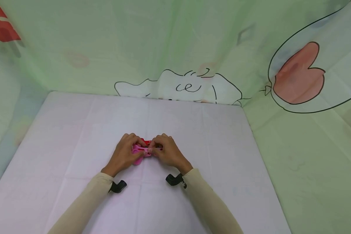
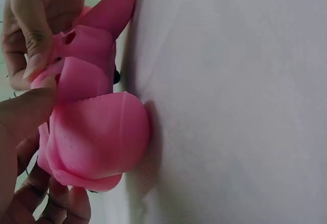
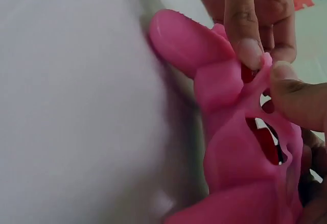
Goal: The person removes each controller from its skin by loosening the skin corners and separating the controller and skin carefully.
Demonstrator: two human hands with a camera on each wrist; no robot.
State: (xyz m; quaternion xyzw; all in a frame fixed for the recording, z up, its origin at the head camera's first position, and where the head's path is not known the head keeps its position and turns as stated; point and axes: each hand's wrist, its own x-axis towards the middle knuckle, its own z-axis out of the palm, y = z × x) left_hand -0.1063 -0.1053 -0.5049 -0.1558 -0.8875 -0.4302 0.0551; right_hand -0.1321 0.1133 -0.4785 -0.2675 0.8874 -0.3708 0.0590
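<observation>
Between the two hands is a soft-looking pink piece (image 1: 138, 160) with rounded lobes and cut-out openings; its exact kind is unclear. A red part (image 1: 147, 142) shows behind it in the head view, and red shows through the openings in the right wrist view. My left hand (image 1: 122, 156) grips the piece's left side, thumb on its upper edge and fingers underneath. With thumb and finger, my right hand (image 1: 170, 153) pinches the rim at the other end. In the right wrist view, the pink piece (image 3: 230, 152) has its rim pulled up into thin strips. Fingers hide part of it.
A white-covered table (image 1: 105, 117) lies under the hands. Pale green printed curtains (image 1: 105, 48) stand along its back and sides. Black devices, the left one (image 1: 118, 187) and the right one (image 1: 174, 179), sit at the wrists by the sleeves.
</observation>
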